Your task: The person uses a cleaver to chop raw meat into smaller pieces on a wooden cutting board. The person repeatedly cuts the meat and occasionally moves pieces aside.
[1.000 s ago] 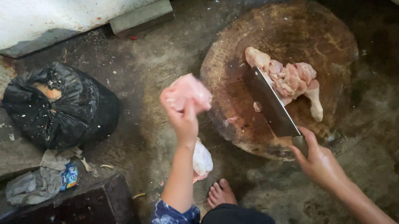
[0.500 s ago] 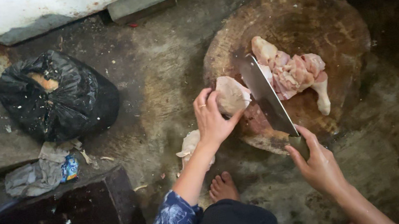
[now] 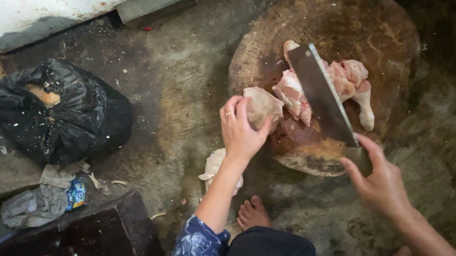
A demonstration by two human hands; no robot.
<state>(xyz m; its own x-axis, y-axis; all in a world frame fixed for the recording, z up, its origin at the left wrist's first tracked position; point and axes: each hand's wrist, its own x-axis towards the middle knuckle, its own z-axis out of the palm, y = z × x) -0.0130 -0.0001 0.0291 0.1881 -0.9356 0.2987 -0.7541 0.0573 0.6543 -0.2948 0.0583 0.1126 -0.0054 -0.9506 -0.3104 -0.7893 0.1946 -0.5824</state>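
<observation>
A round wooden chopping block lies on the ground with raw chicken pieces on it. My left hand grips a pale piece of raw chicken at the block's left edge. My right hand holds the handle of a large cleaver, whose blade lies slanted over the chicken on the block. A ring shows on my left hand.
A black plastic bag with scraps sits at the left. Crumpled rags and wrappers lie below it, beside a dark block. A pale scrap lies on the ground by my bare foot. A concrete slab is at the top.
My left hand has brought the chicken piece down from above the ground onto the block's left edge. The cleaver has shifted slightly over the chicken pile.
</observation>
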